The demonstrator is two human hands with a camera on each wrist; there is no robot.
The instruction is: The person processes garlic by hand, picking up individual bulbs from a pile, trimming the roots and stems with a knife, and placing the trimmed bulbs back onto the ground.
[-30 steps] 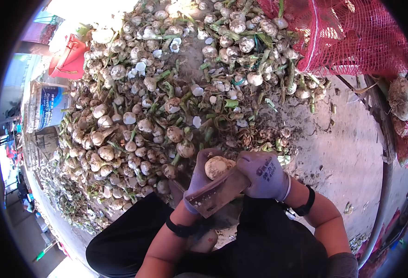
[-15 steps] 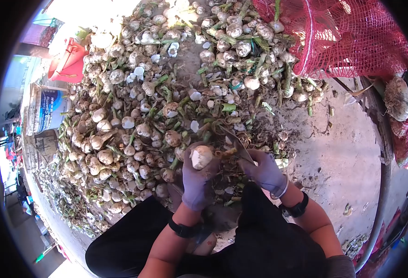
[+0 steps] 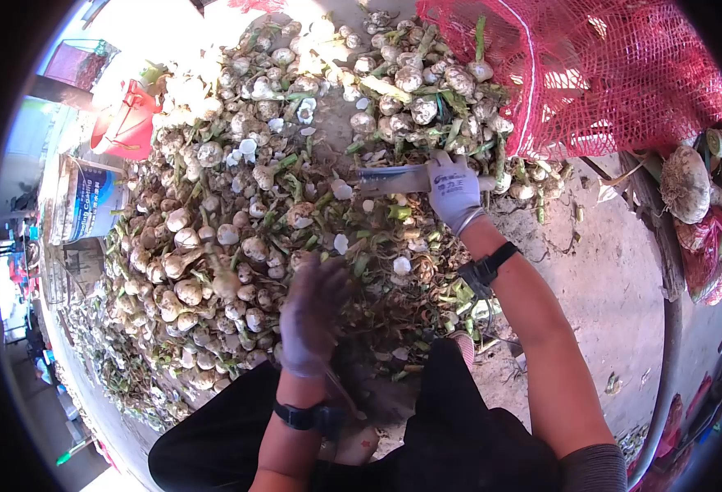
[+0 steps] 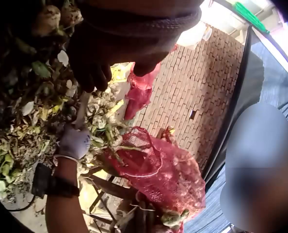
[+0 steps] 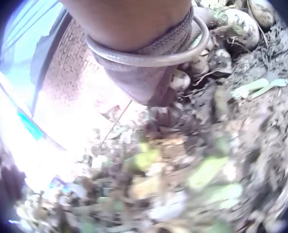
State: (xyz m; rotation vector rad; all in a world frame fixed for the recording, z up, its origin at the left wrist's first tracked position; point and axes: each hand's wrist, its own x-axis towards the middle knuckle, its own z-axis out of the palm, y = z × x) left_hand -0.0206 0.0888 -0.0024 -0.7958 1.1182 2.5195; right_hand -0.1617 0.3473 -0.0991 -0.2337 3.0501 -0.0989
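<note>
My gloved left hand (image 3: 310,316) is blurred, fingers loosely extended with nothing in them, just above the near edge of a heap of soiled garlic bulbs (image 3: 187,291). To its left, one blurred bulb (image 3: 226,284) shows over the heap. Farther forward, my gloved right hand (image 3: 453,190) grips a knife, its broad blade (image 3: 394,179) pointing left over the stalks. The same knife (image 4: 82,109) appears beside the right hand (image 4: 73,141) in the left wrist view. In the right wrist view, the glove (image 5: 144,80) shows from behind and its fingers are mostly hidden.
A red mesh bag (image 3: 590,90) lies at the upper right, with a large bulb (image 3: 685,184) below it. A red bucket (image 3: 127,123) and a white-and-blue paint pail (image 3: 90,201) stand left. Trimmings (image 3: 377,303) litter the ground between my legs. A metal pipe (image 3: 671,369) curves along the right.
My left hand has let go of the pale trimmed bulb and moved left and down. My right hand has carried the knife forward, away from my lap to the far stalks.
</note>
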